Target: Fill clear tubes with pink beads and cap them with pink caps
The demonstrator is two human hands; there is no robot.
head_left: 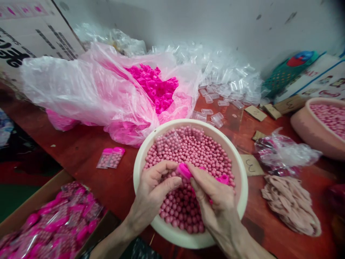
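With the cream basin [244,201] as the dial and 12 toward the wall, a bright pink cap [184,171] sits just above the centre, over the pink beads [185,216]. The right hand [215,198], reaching in from 5 o'clock, pinches that cap between thumb and forefinger; more pink caps [223,179] show beside its knuckles (gripped or merely lying there, I cannot tell). The left hand [157,183] comes from 8 o'clock, thumb and forefinger curved to a narrow gap, the forefinger's tip against the cap; whether a clear case sits between them is hard to make out.

Clear cases [168,140] rest on the beads at 11 o'clock. Outside the rim, a plastic bag [88,86] of pink caps lies open at 11, and a heap of clear cases [226,72] spreads at 1. Two capped, bead-filled cases [110,157] lie on the red tabletop [83,153] between 9 and 10. At 8 stands a carton [35,194] of capped cases. A crumpled beige cloth [291,205] lies between 3 and 4, and a second basin [304,126] of beads stands at 2.
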